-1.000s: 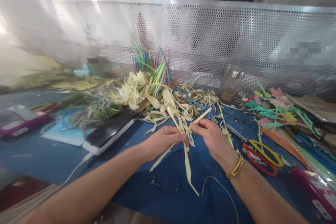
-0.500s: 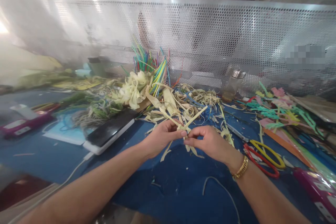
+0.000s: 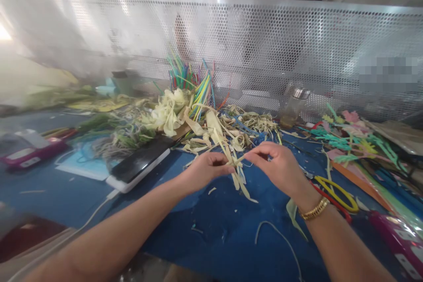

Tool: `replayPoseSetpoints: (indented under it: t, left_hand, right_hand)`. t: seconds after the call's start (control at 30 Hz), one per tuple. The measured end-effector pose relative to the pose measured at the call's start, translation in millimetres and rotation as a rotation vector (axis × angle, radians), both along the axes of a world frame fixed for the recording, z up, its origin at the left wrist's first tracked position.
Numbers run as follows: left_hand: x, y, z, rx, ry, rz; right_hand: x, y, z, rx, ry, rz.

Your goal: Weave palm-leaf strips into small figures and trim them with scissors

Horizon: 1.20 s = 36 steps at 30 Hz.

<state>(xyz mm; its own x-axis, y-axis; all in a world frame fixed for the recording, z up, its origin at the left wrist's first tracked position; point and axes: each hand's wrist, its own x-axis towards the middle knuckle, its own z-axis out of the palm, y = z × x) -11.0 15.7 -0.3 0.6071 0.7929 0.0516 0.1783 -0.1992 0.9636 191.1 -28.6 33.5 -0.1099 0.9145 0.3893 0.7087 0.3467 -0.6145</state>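
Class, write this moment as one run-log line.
left hand: holds pale strips | right hand: pinches one strip | right wrist: gold bracelet | beyond hands: pale leafy pile | surface: blue tabletop

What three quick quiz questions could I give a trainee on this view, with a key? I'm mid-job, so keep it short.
1. On which side is the gold bracelet worn? A: left wrist. B: right wrist. C: both wrists.
2. True or false: the scissors with red and yellow handles lie nearer the right grip than the left grip.
3. Fill in: both grips pinch pale, leaf-like ____.

Key: 1: B. 2: True. 3: strips.
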Motion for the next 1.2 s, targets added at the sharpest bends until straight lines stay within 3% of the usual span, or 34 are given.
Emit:
replayPoseSetpoints:
  t: [0.1,0.33,0.5,0.8,1.0,1.1,1.2]
  left_hand:
    - [4.0,-6.9,-0.1,0.046,0.012,-0.107]
    - [9.5,-16.1,-0.5,0.058,0.027,-0.179]
    - [11.9,-21.4,-5.6,0.125,0.035,-0.219]
    - [17.6,-28.6,-19.6,0.069,-0.039,-0.136]
    - [16.8,-11.2,-9.4,-0.137,-0.436,0.178]
    - [15.8,-7.1,-6.9,-0.198,-0.638,0.199]
    - [16.3,-8.2,-8.1,-0.149,-0.653,0.191]
  right_hand:
    - [-9.1,-0.5,0.4,0.139,-0.087,-0.009]
    - [-28.6,-2.6,-6.1,0.036,0.038,0.108]
    - [-35.6,-8.3,-0.6,0.116,0.076,0.103]
    - [-44.9,-16.5,2.0,0.259,-0.019,0.077]
    - [-20.4,-16.5,11.6,0.447,-0.041,-0.168]
    - [-18.2,-12.8,1.1,0.362,-0.044,-0.179]
    - [-25.1,-7.6,-14.9,0.222,-0.075,-0.083]
